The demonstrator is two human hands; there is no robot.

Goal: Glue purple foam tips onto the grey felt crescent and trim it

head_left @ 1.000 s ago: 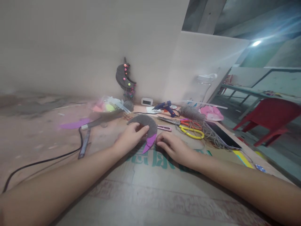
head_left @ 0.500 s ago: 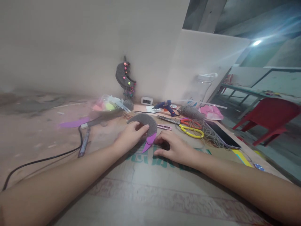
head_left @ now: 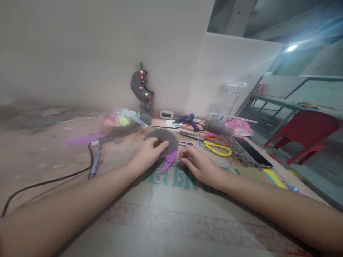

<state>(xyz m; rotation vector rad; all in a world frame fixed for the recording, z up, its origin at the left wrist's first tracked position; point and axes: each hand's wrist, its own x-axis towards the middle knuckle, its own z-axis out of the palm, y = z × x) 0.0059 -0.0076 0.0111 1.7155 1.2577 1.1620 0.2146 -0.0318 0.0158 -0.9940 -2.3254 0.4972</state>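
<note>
My left hand (head_left: 148,151) grips a crescent shape (head_left: 173,141), thumb on top of its inner edge. Grey yarn covers most of the crescent, while its lower tip is bare and purple, crossed by a loose strand or two. Just to the right, my right hand (head_left: 197,162) is pinched, thumb against the fingers. A thin strand of grey yarn (head_left: 177,159) runs from the purple part to these fingertips. Behind the hands lie a pink-handled cutter (head_left: 187,144) and scissors with yellow handles (head_left: 218,149). The grey yarn ball (head_left: 218,127) sits behind the scissors, with loose loops beside it.
A blue glue gun (head_left: 189,119), a small white clock (head_left: 166,114) and a clear bottle (head_left: 232,98) stand along the back. A phone (head_left: 253,151) lies at right. Left are a bowl (head_left: 120,126) of coloured pieces, a purple crescent (head_left: 83,139) and a black cable (head_left: 66,176). A decorated crescent (head_left: 138,85) hangs behind.
My right hand's thumb and fingers have closed together from a wider curl, beside the purple tip. My left hand keeps its hold on the crescent.
</note>
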